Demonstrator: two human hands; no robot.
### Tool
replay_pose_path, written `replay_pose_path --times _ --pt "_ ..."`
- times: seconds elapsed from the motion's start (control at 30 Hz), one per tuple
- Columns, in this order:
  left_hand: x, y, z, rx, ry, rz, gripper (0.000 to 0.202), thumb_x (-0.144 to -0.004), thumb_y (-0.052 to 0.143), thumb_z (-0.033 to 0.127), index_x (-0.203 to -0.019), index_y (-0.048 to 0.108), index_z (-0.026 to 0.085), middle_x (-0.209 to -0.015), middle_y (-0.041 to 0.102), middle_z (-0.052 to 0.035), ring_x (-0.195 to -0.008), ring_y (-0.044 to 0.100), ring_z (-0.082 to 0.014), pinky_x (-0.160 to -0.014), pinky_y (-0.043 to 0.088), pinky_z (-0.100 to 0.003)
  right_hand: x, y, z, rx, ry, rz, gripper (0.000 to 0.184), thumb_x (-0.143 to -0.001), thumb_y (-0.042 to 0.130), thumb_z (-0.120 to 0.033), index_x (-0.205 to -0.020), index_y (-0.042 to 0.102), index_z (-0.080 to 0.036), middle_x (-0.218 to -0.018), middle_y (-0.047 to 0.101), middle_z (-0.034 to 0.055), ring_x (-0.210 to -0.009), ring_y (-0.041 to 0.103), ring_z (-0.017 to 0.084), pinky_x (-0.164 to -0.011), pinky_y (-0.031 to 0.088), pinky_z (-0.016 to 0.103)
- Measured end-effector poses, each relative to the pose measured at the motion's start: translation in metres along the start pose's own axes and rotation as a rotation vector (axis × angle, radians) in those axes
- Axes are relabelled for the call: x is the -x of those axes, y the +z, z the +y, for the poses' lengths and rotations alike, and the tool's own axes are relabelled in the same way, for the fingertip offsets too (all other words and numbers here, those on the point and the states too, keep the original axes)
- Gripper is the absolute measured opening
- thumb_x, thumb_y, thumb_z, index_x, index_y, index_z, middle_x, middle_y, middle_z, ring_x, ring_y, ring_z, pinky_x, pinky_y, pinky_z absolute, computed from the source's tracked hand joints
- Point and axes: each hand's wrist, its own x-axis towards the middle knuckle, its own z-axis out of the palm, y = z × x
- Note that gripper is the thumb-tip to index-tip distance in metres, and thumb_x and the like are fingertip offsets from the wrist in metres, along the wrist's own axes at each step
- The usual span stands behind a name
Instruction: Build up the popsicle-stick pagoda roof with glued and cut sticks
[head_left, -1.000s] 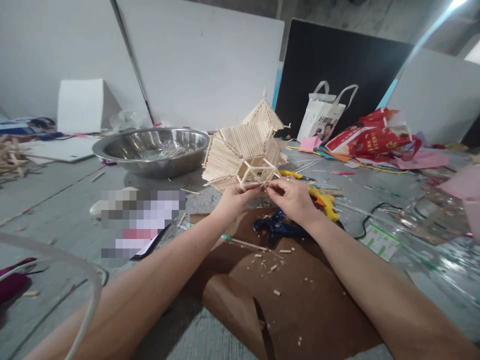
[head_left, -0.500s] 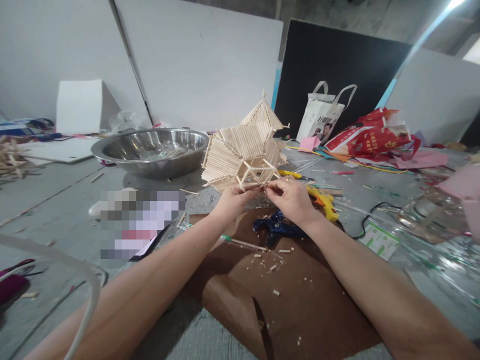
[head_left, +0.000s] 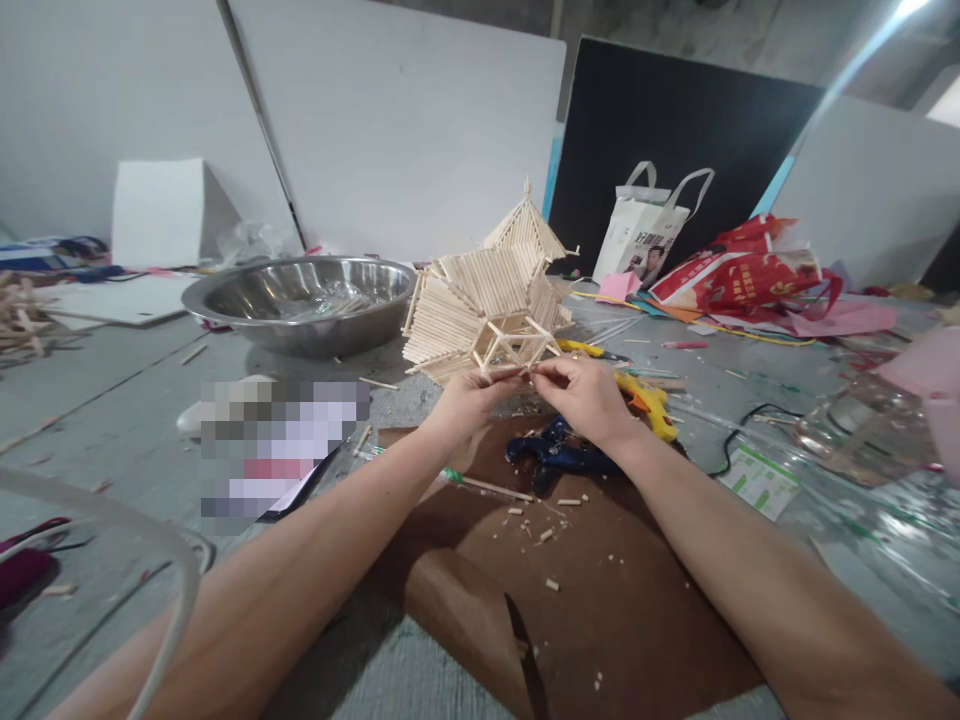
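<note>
A model pavilion (head_left: 491,280) built of thin wooden sticks, with a pointed roof, is held tilted in front of me. My left hand (head_left: 472,395) is closed on the near edge of its open stick frame. At the same edge, the fingers of my right hand (head_left: 581,390) are pinched together; whether a small separate piece sits between them is hidden. Just below my hands, a dark blue tool (head_left: 559,455) lies on a brown sheet (head_left: 600,600). Beyond my right wrist rests a yellow glue gun (head_left: 649,405), partly covered.
A steel basin (head_left: 300,330) stands at the back left, and a blurred phone (head_left: 300,450) lies nearer. Stick offcuts (head_left: 553,585) are scattered on the brown sheet. To the right are a clear plastic bottle (head_left: 862,430), a red bag (head_left: 742,270) and a white carrier bag (head_left: 641,235).
</note>
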Motion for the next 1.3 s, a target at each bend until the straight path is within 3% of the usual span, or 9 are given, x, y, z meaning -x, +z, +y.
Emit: replay_pose_path --times 0.2,0.33,0.53,1.3 --pt "-0.0001 -0.0006 0.0017 -0.035 -0.028 -0.037 0.019 -0.064 0.059 0.019 -0.082 0.066 0.019 -0.083 0.066 -0.0041 -0.086 0.056 -0.0168 -0.085 0.037 -0.034 -0.0001 -0.0023 0.0052 -0.032 -0.013 -0.011 0.014 -0.071 0.051 -0.022 -0.070 0.064 -0.018 -0.066 0.065 0.0018 -0.057 0.057 0.012 -0.055 0.041 0.022" --pt "-0.0005 -0.0007 0.0011 -0.045 0.031 -0.085 0.019 -0.066 0.057 0.019 -0.083 0.065 0.019 -0.086 0.066 -0.0041 -0.088 0.056 -0.0153 -0.087 0.035 -0.032 -0.0004 -0.0025 0.0054 -0.002 -0.028 -0.020 0.014 -0.071 0.051 -0.022 -0.072 0.064 -0.019 -0.068 0.065 0.0025 -0.059 0.057 0.013 -0.057 0.041 0.024" --pt "0.0003 0.0004 0.0001 -0.054 0.043 -0.026 0.018 -0.065 0.058 0.018 -0.080 0.066 0.018 -0.088 0.066 -0.0041 -0.087 0.056 -0.0152 -0.087 0.035 -0.031 0.0008 -0.0011 0.0049 0.043 -0.037 0.002 0.013 -0.071 0.051 -0.021 -0.071 0.064 -0.018 -0.070 0.066 0.0036 -0.062 0.058 0.014 -0.061 0.042 0.024" --pt "0.0016 0.0030 0.0023 -0.038 0.044 -0.007 0.018 -0.064 0.058 0.014 -0.079 0.066 0.017 -0.085 0.067 -0.0026 -0.083 0.058 -0.0130 -0.086 0.037 -0.029 0.0018 0.0008 0.0029 0.071 -0.025 0.011 0.011 -0.069 0.052 -0.017 -0.072 0.063 -0.017 -0.068 0.065 0.0034 -0.062 0.057 0.014 -0.060 0.041 0.024"
